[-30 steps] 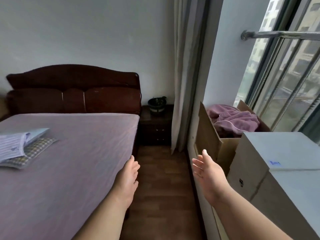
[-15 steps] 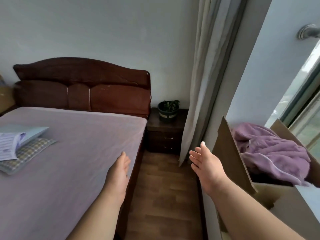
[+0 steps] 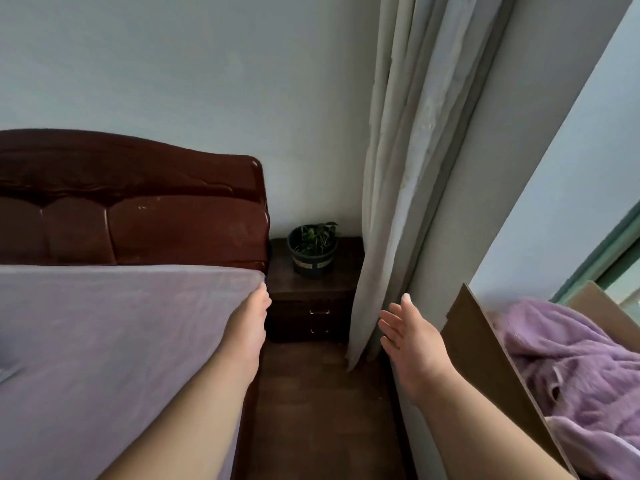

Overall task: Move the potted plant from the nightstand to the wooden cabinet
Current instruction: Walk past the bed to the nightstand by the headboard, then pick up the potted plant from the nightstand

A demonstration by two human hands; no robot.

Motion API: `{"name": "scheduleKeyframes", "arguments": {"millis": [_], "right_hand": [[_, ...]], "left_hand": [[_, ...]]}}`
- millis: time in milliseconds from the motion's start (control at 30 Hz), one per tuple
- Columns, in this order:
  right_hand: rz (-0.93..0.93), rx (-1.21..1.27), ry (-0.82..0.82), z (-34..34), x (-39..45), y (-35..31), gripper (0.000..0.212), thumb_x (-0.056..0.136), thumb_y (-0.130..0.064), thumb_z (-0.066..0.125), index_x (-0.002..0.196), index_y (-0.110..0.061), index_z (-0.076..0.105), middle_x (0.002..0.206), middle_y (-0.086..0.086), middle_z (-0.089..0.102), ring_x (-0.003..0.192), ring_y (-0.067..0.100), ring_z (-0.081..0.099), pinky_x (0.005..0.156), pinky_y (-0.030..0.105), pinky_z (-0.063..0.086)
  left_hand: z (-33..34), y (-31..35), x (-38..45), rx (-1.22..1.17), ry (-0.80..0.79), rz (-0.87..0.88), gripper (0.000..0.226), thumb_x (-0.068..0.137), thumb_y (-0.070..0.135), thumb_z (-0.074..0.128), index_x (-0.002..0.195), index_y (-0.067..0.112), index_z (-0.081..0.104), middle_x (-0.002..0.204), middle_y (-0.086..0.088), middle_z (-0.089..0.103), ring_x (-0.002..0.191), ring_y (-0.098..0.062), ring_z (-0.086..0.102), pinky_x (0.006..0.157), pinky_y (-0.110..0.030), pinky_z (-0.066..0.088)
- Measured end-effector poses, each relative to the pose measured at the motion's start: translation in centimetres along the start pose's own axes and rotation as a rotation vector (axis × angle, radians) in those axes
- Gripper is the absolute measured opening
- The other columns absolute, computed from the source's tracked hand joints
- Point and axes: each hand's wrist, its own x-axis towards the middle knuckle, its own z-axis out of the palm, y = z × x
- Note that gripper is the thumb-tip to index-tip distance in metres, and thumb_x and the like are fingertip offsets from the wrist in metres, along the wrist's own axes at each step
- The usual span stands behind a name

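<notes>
A small green plant in a dark round pot (image 3: 313, 249) stands upright on a dark wooden nightstand (image 3: 346, 252) in the corner between the bed and the curtain. My left hand (image 3: 250, 323) is stretched out over the bed's right edge, fingers straight and holding nothing. My right hand (image 3: 412, 337) is held out palm inward near the curtain, fingers apart and empty. Both hands are well short of the pot. No wooden cabinet shows in this view.
A bed with a lilac sheet (image 3: 121, 341) and dark red headboard (image 3: 138, 209) fills the left. A narrow strip of wood floor (image 3: 318, 410) leads to the nightstand. A pale curtain (image 3: 398, 168) hangs at right, beside a cardboard box (image 3: 485, 358) holding a purple blanket (image 3: 571, 368).
The view has moved forward along the gap beside the bed, so the nightstand and pot look larger and closer. Both hands stay raised and empty; the window and white boxes have left view.
</notes>
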Motion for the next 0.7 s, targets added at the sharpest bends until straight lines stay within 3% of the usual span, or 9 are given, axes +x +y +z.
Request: {"name": "scheduleKeyframes", "arguments": {"millis": [133,267,533,700], "right_hand": [[-0.014,-0.012,0.005,1.4,7.3,-2.0,0.075,0.113,-0.061,0.053,0.168,-0.010,0.052,0.162,0.011,0.064,0.152,0.028,0.058,0.134,0.050,0.038],[-0.017,-0.016,-0.039,2.9,16.0,-3.8,0.078,0.111,-0.063,0.054,0.168,-0.009,0.052,0.162,0.009,0.066,0.152,0.026,0.059,0.135,0.052,0.036],[0.053,-0.060,-0.121,7.0,30.6,-9.4,0.079,0.115,-0.059,0.050,0.173,-0.006,0.043,0.172,0.012,0.056,0.159,0.026,0.052,0.136,0.046,0.034],[0.040,-0.057,-0.107,8.5,36.7,-11.2,0.076,0.117,-0.056,0.046,0.174,-0.006,0.040,0.172,0.013,0.056,0.159,0.025,0.052,0.136,0.044,0.034]], "left_hand": [[1.7,0.6,6.6,0.079,0.046,0.050,0.070,0.116,0.056,0.042,0.170,0.012,0.043,0.183,-0.009,0.037,0.170,-0.030,0.027,0.138,-0.054,0.015],[4.1,1.7,13.0,0.083,0.041,-0.003,0.079,0.115,0.063,0.033,0.180,0.018,0.021,0.188,-0.003,0.021,0.173,-0.027,0.015,0.139,-0.048,0.010],[7.5,3.1,24.2,0.061,0.189,0.020,0.068,0.116,0.049,0.044,0.176,0.019,0.035,0.182,-0.002,0.039,0.168,-0.022,0.032,0.136,-0.045,0.022],[8.2,4.1,29.7,0.039,0.189,0.009,0.077,0.107,0.055,0.051,0.174,0.018,0.040,0.180,-0.001,0.042,0.166,-0.020,0.035,0.132,-0.044,0.026]]}}
